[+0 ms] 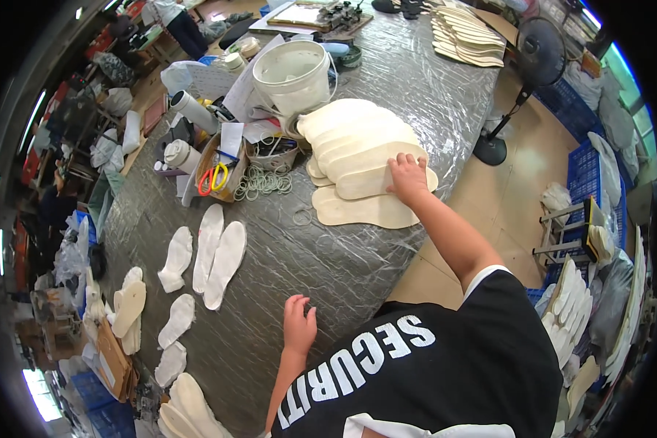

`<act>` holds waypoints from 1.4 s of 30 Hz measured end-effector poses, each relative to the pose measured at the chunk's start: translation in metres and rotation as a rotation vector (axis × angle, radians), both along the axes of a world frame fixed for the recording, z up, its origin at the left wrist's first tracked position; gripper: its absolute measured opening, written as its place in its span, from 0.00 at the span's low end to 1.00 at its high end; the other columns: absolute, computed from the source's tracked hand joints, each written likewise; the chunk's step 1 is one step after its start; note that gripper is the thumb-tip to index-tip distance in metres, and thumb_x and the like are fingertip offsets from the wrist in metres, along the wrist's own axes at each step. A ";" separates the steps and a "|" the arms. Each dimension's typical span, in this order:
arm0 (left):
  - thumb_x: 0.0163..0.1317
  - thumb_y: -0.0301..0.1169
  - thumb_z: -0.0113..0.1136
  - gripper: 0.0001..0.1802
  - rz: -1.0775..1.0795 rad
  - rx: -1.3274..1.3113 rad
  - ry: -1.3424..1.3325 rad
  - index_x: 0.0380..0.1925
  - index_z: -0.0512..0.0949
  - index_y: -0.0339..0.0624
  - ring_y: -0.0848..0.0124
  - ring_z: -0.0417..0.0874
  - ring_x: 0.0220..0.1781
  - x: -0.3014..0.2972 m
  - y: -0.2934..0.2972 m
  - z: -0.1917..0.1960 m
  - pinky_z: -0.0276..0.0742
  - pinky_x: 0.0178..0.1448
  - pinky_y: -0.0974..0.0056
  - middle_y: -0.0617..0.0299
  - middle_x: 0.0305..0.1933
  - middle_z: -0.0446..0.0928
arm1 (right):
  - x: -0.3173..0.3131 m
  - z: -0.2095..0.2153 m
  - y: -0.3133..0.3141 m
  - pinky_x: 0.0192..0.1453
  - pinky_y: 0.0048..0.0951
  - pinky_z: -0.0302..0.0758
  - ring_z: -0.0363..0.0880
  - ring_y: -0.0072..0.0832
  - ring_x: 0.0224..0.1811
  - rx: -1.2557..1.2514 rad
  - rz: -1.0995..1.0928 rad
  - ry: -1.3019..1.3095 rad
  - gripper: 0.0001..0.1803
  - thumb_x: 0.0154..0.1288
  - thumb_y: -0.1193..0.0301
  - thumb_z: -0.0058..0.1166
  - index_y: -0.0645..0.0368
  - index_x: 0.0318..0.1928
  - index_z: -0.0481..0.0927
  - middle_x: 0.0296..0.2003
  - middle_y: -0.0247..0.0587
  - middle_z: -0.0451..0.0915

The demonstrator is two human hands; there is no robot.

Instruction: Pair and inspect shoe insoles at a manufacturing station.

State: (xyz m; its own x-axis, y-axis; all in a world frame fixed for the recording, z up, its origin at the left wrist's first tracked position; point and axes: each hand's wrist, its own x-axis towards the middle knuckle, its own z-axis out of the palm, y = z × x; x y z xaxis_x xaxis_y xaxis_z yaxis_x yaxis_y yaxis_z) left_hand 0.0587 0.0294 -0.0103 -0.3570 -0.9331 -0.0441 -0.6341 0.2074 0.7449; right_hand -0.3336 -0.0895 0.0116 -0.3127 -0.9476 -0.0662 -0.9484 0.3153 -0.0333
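Note:
A fanned row of cream insoles (pixel 358 135) lies overlapping on the table, right of the middle. My right hand (pixel 409 177) reaches across the front end of the row, its fingers and thumb closed over one insole (pixel 365 175) from above. Beneath that one, a nearer insole (pixel 361 210) rests flat on the table. My left hand (pixel 299 325) is over the near part of the table, fingers loosely bent and thumb apart, with nothing in it. To its left lie a pair of whitish insoles (pixel 225 263) and smaller pale pieces (pixel 177 259).
Behind the insoles stands a white bucket (pixel 292 73). Left of it are rubber bands (pixel 264 182), scissors (pixel 213 177) in a box and a white bottle (pixel 193 109). More insoles (pixel 467 36) are stacked at the far right. A black fan (pixel 540 55) stands beyond the table edge (pixel 482 124).

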 end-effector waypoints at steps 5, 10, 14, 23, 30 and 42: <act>0.54 0.23 0.60 0.14 -0.133 -0.099 -0.012 0.42 0.74 0.34 0.52 0.74 0.52 -0.050 -0.028 0.010 0.72 0.55 0.58 0.47 0.50 0.72 | 0.000 -0.007 0.011 0.58 0.45 0.58 0.67 0.38 0.56 -0.220 0.141 0.036 0.25 0.47 0.66 0.66 0.51 0.48 0.74 0.46 0.39 0.71; 0.52 0.24 0.62 0.15 -0.363 -0.182 -0.029 0.41 0.74 0.35 0.50 0.73 0.53 -0.102 -0.063 0.026 0.70 0.58 0.56 0.47 0.49 0.72 | -0.010 -0.050 0.031 0.57 0.43 0.61 0.67 0.40 0.54 -0.339 0.114 -0.287 0.24 0.50 0.70 0.62 0.51 0.50 0.73 0.42 0.40 0.73; 0.52 0.24 0.63 0.16 -0.441 -0.213 -0.069 0.41 0.74 0.35 0.50 0.72 0.54 -0.135 -0.083 0.037 0.69 0.59 0.55 0.47 0.49 0.72 | -0.020 -0.045 0.043 0.57 0.48 0.64 0.68 0.41 0.56 -0.489 -0.035 -0.238 0.27 0.54 0.68 0.61 0.53 0.55 0.70 0.46 0.43 0.73; 0.53 0.28 0.62 0.27 -0.525 -0.485 -0.223 0.54 0.68 0.35 0.49 0.66 0.63 -0.216 -0.148 0.029 0.63 0.65 0.51 0.47 0.60 0.68 | -0.046 -0.004 0.049 0.57 0.45 0.62 0.71 0.38 0.51 -0.162 -0.311 -0.161 0.14 0.56 0.65 0.59 0.54 0.42 0.77 0.44 0.39 0.75; 0.60 0.36 0.50 0.19 -0.488 -0.254 -0.292 0.48 0.77 0.40 0.52 0.73 0.57 -0.239 -0.202 0.038 0.67 0.62 0.52 0.49 0.53 0.76 | 0.004 0.018 0.114 0.56 0.44 0.65 0.77 0.34 0.44 -0.809 0.463 -0.179 0.04 0.50 0.75 0.50 0.56 0.29 0.75 0.35 0.35 0.78; 0.54 0.40 0.65 0.25 -0.705 0.435 -0.047 0.48 0.74 0.36 0.58 0.79 0.48 -0.089 -0.100 0.056 0.73 0.52 0.59 0.49 0.45 0.78 | 0.037 0.045 0.100 0.39 0.28 0.75 0.78 0.30 0.32 -0.195 0.296 -1.072 0.14 0.48 0.83 0.58 0.63 0.38 0.75 0.29 0.42 0.79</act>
State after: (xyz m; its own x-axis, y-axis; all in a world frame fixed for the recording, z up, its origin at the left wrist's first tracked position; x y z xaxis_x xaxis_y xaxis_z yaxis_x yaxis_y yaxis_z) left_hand -0.0307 -0.0707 0.0457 -0.8404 -0.3874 -0.3792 -0.4959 0.2671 0.8263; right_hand -0.2966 0.0106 0.0564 0.0556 -0.9984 -0.0084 -0.4371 -0.0167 -0.8993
